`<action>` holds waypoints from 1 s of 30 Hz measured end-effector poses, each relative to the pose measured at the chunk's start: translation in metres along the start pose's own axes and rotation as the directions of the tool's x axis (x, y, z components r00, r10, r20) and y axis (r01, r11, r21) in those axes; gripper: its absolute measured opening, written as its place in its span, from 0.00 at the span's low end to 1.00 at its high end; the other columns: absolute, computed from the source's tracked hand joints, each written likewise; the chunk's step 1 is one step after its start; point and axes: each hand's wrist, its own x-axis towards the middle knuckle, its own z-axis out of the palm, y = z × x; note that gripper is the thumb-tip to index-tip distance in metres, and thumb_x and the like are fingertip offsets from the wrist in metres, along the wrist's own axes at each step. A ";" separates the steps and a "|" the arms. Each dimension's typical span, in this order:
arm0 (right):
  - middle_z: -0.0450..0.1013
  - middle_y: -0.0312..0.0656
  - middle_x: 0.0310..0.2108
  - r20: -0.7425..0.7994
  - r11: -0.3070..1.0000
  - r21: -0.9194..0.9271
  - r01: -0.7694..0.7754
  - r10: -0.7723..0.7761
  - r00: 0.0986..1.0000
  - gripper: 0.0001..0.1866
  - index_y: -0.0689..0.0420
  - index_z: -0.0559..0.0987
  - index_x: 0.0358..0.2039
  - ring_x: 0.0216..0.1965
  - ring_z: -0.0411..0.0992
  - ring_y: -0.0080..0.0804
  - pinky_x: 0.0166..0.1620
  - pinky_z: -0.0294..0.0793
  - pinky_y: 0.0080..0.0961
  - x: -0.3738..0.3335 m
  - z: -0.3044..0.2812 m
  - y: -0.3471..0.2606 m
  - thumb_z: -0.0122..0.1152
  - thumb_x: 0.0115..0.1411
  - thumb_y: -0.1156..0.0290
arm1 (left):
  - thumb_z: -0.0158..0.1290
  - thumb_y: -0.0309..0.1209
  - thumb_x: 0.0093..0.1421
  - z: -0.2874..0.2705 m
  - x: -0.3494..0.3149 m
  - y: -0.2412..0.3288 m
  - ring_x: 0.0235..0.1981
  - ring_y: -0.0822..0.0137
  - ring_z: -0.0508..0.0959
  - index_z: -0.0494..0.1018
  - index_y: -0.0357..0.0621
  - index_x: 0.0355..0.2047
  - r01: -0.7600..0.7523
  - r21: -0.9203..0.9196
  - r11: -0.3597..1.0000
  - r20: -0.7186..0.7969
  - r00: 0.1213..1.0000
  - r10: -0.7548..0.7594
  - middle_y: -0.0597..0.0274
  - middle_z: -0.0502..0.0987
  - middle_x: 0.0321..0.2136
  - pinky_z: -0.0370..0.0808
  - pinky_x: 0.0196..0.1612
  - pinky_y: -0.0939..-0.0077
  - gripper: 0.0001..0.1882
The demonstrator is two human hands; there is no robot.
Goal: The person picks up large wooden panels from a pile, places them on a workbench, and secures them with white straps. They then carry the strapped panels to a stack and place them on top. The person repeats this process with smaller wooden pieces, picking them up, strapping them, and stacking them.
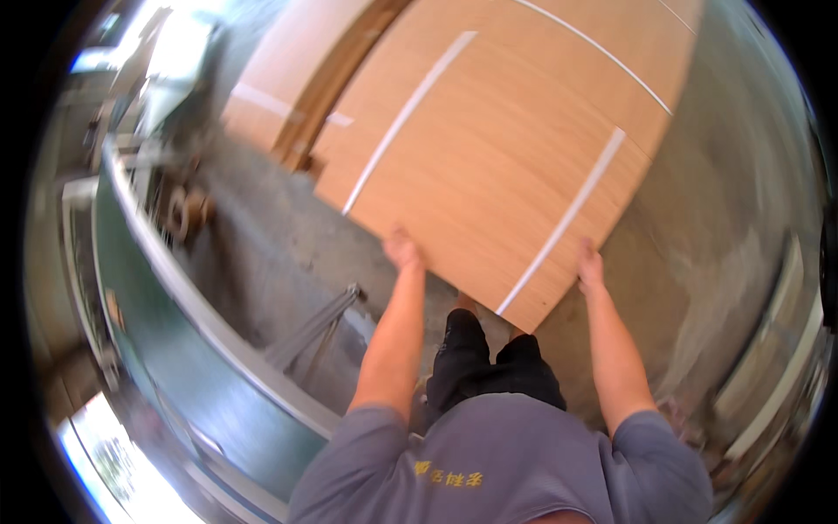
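Observation:
A large light-brown wooden panel (489, 183) with white strips across its face lies in front of me, turned at a slant. My left hand (403, 249) is closed on its near edge, left of the middle, the thumb on top. Farther right, my right hand (591, 265) grips the panel's right edge close to the near corner. Under the panel the fingers of both hands are mostly hidden. Similar panel surface continues beyond it at the far end; I cannot tell whether the two are separate sheets.
Another pale panel stack (284, 65) with a brown wooden side stands at the far left. A long green machine or bench (209, 375) with a light metal edge runs along my left. Metal bars (319, 323) stick out near it. Long pale pieces (768, 349) lie at the right.

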 end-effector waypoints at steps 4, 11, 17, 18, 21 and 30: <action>0.67 0.43 0.54 0.025 0.990 -0.093 -0.103 0.106 0.994 0.38 0.61 0.62 0.59 0.54 0.66 0.36 0.53 0.67 0.37 -0.011 -0.019 -0.032 0.42 0.63 0.40 | 0.50 0.44 0.63 0.013 -0.009 0.014 0.42 0.60 0.75 0.65 0.29 0.48 -0.134 -0.161 0.978 -0.113 0.987 0.116 0.50 0.76 0.41 0.71 0.46 0.68 0.27; 0.55 0.42 0.65 0.009 0.922 0.167 -0.348 0.351 0.936 0.38 0.56 0.57 0.64 0.65 0.52 0.44 0.65 0.50 0.37 -0.022 0.004 -0.033 0.31 0.64 0.40 | 0.55 0.49 0.58 -0.021 -0.011 0.014 0.46 0.50 0.76 0.66 0.32 0.48 0.110 0.004 0.994 0.120 0.987 -0.109 0.42 0.76 0.42 0.71 0.48 0.64 0.31; 0.50 0.56 0.65 0.082 0.561 -0.811 0.167 -0.174 0.981 0.36 0.64 0.55 0.63 0.66 0.48 0.52 0.66 0.47 0.40 0.010 -0.022 -0.041 0.45 0.63 0.50 | 0.59 0.48 0.52 -0.052 0.011 0.023 0.46 0.52 0.76 0.71 0.36 0.47 0.030 0.191 0.981 0.502 0.856 -0.123 0.45 0.77 0.43 0.72 0.48 0.65 0.30; 0.49 0.59 0.65 0.130 0.259 -0.941 0.216 -0.315 0.940 0.36 0.65 0.55 0.62 0.66 0.47 0.53 0.66 0.46 0.41 0.005 -0.013 -0.042 0.48 0.63 0.53 | 0.61 0.48 0.51 -0.063 0.019 0.021 0.46 0.53 0.77 0.73 0.36 0.46 0.004 0.257 0.966 0.551 0.821 -0.150 0.46 0.77 0.42 0.72 0.48 0.65 0.31; 0.47 0.66 0.63 0.443 0.253 -0.829 0.498 -0.246 0.862 0.38 0.69 0.53 0.61 0.66 0.44 0.57 0.67 0.44 0.41 -0.058 0.056 -0.049 0.54 0.60 0.56 | 0.61 0.46 0.47 -0.110 0.035 -0.022 0.45 0.55 0.77 0.73 0.35 0.47 -0.197 0.404 0.893 0.646 0.752 -0.127 0.46 0.77 0.42 0.73 0.48 0.68 0.32; 0.45 0.50 0.67 0.761 -0.146 -0.645 0.750 -0.034 0.648 0.38 0.61 0.57 0.62 0.67 0.45 0.48 0.66 0.49 0.39 -0.168 0.013 -0.017 0.59 0.54 0.60 | 0.52 0.37 0.52 -0.300 -0.105 -0.131 0.20 0.67 0.73 0.74 0.39 0.24 0.233 0.318 0.919 0.277 0.905 -0.324 0.57 0.75 0.21 0.68 0.25 0.69 0.12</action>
